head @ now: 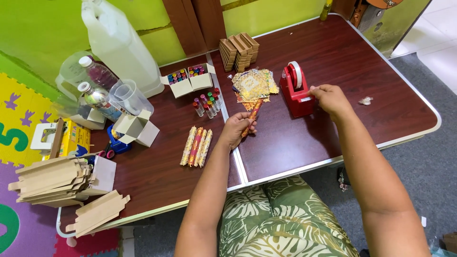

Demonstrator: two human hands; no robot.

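My left hand (pixel 236 128) grips a thin tube wrapped in red and gold patterned paper (pixel 253 114), lying slanted on the dark brown table (pixel 333 52). My right hand (pixel 328 97) pinches the tape end at the front of a red tape dispenser (pixel 296 90). A pile of gold patterned paper squares (pixel 254 83) lies just beyond the tube. Three wrapped tubes (pixel 196 146) lie side by side left of my left hand. Several small vials with coloured caps (pixel 208 103) stand behind them.
Two open white boxes of coloured vials (pixel 189 76), a stack of brown folded cartons (pixel 239 49), plastic bottles (pixel 97 81), a clear cup (pixel 127 96), a large white jug (pixel 119 43), flat cardboard pieces (pixel 52 178), a small white scrap (pixel 365 100) near the right edge.
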